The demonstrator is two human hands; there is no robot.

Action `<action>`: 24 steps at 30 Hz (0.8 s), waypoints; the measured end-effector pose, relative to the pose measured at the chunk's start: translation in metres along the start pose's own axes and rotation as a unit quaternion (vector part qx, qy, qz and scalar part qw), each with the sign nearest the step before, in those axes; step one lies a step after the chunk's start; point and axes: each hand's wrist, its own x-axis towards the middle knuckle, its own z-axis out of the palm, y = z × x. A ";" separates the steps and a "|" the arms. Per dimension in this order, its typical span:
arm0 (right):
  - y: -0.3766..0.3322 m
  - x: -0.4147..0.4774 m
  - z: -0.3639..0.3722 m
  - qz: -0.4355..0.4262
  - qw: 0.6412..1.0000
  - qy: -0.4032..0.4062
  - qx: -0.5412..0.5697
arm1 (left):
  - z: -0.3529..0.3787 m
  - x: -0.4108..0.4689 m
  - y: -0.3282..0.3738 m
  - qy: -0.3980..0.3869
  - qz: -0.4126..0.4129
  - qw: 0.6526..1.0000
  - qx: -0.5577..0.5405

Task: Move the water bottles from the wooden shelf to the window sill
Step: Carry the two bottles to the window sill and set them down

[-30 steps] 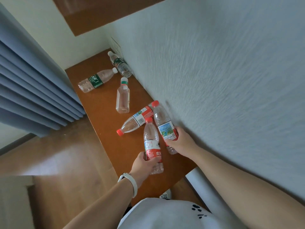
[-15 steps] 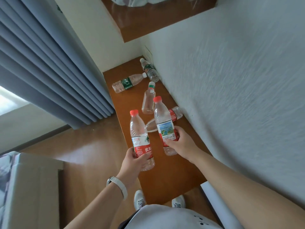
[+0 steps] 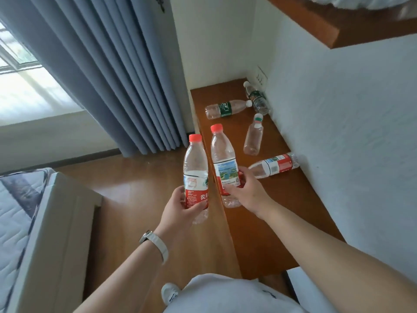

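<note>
My left hand (image 3: 180, 207) grips a red-capped, red-labelled water bottle (image 3: 195, 168) upright, held off the shelf's left edge over the floor. My right hand (image 3: 247, 192) grips a second red-capped bottle (image 3: 223, 154) upright, just above the wooden shelf (image 3: 266, 211). On the shelf lie a red-labelled bottle (image 3: 274, 165) against the wall, a label-less bottle with a green and white cap (image 3: 253, 136), and two green-labelled bottles (image 3: 225, 108) (image 3: 257, 98) near the corner. The window sill (image 3: 40, 118) shows at the left, past the curtain.
Blue-grey curtains (image 3: 117, 71) hang between the shelf and the window (image 3: 15, 55). A bed with a pale frame (image 3: 45, 222) stands at lower left. Wooden floor (image 3: 140, 184) lies between bed and shelf. An upper wooden shelf (image 3: 352, 28) juts out at top right.
Both hands have lifted their bottles off the shelf and carried them leftward and upright. My view has turned left, bringing the window and bed into sight.
</note>
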 end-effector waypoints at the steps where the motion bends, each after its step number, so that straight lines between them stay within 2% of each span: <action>1: -0.008 0.002 0.018 0.001 1.000 -0.007 0.002 | -0.020 -0.002 -0.004 0.007 0.008 1.000 0.005; 5: -0.046 0.012 0.098 -0.008 0.999 -0.046 -0.018 | -0.102 -0.007 -0.024 0.028 0.044 0.999 0.008; 9: -0.073 0.023 0.161 -0.022 0.998 -0.051 -0.031 | -0.169 -0.011 -0.039 0.053 0.070 0.996 -0.024; 14: -0.102 0.030 0.241 -0.038 0.995 -0.082 -0.031 | -0.256 -0.018 -0.081 0.116 0.066 0.990 -0.053; 24: -0.137 0.056 0.337 -0.056 0.984 -0.160 -0.050 | -0.347 -0.025 -0.119 0.188 0.069 0.978 -0.051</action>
